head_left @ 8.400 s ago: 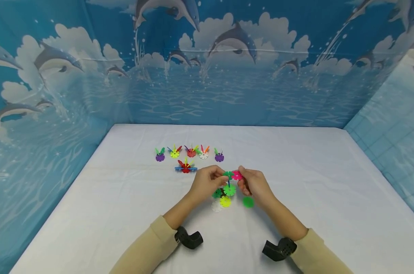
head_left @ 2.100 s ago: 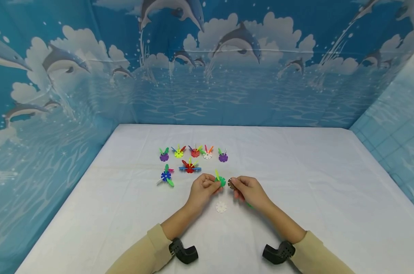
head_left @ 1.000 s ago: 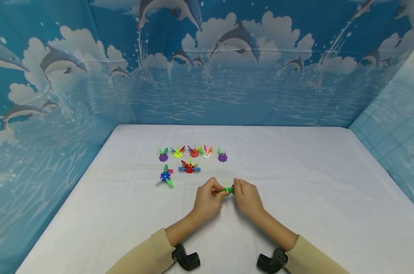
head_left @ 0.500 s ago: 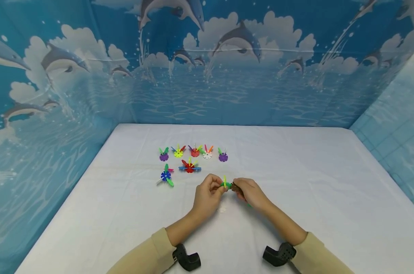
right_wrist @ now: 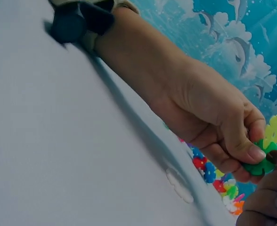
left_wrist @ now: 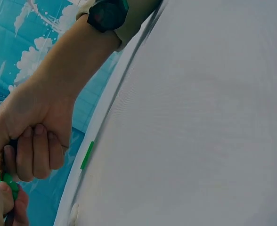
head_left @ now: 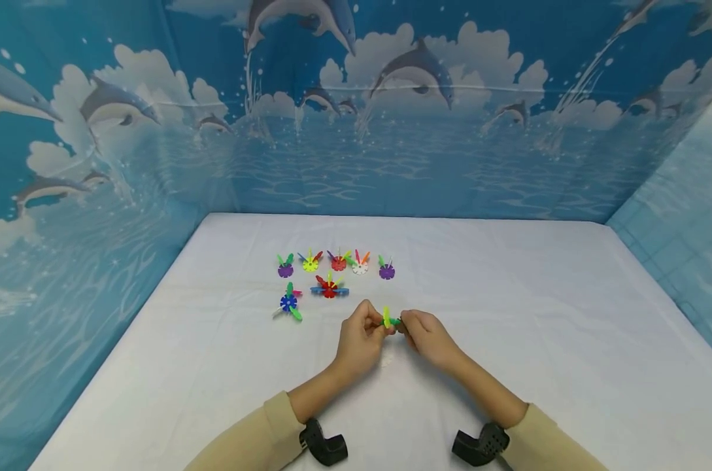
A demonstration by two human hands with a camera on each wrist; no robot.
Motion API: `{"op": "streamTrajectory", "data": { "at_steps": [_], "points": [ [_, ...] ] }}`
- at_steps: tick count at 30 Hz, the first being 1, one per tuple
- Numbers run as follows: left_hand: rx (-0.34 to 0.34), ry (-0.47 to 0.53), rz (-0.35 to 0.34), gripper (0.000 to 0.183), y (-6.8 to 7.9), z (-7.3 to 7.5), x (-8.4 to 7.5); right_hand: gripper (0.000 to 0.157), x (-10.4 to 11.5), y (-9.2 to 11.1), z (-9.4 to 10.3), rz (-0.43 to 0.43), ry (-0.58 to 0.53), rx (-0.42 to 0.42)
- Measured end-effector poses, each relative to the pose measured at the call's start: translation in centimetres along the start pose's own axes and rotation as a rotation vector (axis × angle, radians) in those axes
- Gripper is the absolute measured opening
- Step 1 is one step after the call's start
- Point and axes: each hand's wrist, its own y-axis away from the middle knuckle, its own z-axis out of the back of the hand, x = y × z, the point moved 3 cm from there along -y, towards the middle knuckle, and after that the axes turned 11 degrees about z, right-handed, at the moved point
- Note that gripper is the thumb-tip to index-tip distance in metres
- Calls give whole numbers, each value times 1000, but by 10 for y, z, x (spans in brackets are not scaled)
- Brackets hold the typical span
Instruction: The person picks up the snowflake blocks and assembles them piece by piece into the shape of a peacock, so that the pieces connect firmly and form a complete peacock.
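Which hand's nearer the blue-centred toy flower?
Left. The left hand is apart from the blue-centred toy flower, to its right and a bit lower in the head view. The right hand is farther right, beyond the left hand.

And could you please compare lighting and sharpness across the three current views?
Head view: bright, soft shadow beside the right forearm, white disc nearly melting into the tablecloth; left wrist: dim, tablecloth greyed; right wrist: dim, black wrist camera blurred, green disc crisper.

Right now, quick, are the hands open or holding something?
Left hand: closed, holding the green disc.
Right hand: closed, holding the brown disc.
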Motion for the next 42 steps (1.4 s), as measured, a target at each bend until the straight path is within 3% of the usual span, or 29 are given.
{"op": "streamTrajectory", "data": {
  "at_steps": [4, 7, 13, 15, 17, 19, 21, 25, 28, 32, 37, 42],
  "points": [
    [1, -12, 10, 18, 1, -1, 0, 41, 1, 2, -2, -2, 14, 1],
    [4, -10, 25, 18, 0, -2, 3, 40, -2, 1, -1, -50, -3, 17],
    [-36, 79, 118, 13, -15, -3, 36, 55, -7, -3, 17, -106, -51, 88],
    [-71, 136, 162, 13, -19, 0, 45, 56, -10, -4, 28, -102, 28, 107],
    [-102, 188, 199, 14, -21, 2, 49, 47, -12, -3, 41, -104, 158, 141],
    [-119, 232, 239, 14, -23, 4, 50, 33, -15, -1, 50, -111, 284, 210],
    [-129, 250, 273, 15, -24, 5, 51, 28, -17, 1, 55, -105, 372, 291],
    [-134, 273, 297, 16, -24, 6, 50, 30, -20, 3, 55, -104, 384, 385],
    [-137, 306, 310, 17, -24, 7, 51, 25, -19, 3, 54, -111, 373, 390],
    [-121, 376, 332, 18, -25, 7, 54, 32, -17, 4, 56, -145, 388, 384],
    [-81, 559, 437, 10, -28, 8, 57, 35, -16, 7, 62, -171, 429, 402],
    [-86, 576, 516, 4, -29, 11, 57, 26, -16, 4, 60, -128, 347, 329]
  ]
}}
